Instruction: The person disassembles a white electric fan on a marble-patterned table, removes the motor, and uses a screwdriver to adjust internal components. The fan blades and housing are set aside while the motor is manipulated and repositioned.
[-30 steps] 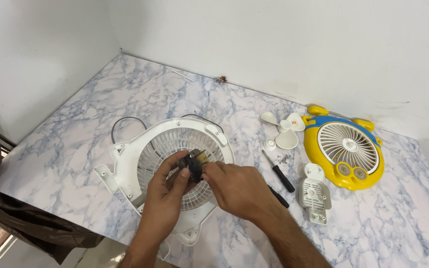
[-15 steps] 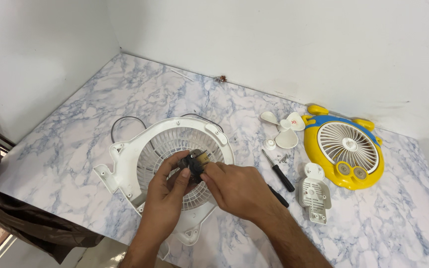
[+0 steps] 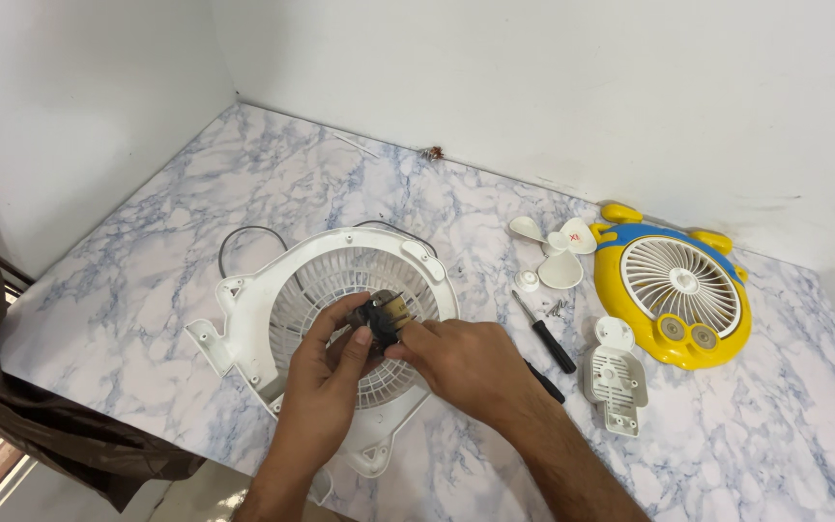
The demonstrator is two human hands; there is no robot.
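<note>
A white round fan housing with a grille lies flat on the marble-patterned table. Over its middle, a small dark motor with a brass-coloured part is pinched from both sides. My left hand grips it from the left, fingers curled around it. My right hand holds it from the right. A thin dark wire loops out behind the housing.
A yellow and blue fan front lies at the right, near the wall. White fan blades and a small white cap sit beside it. A black-handled screwdriver, small screws and a white cover piece lie between. Brown cloth hangs at left.
Barely anything differs: both hands stay on the motor over the grille, with only slight finger shifts.
</note>
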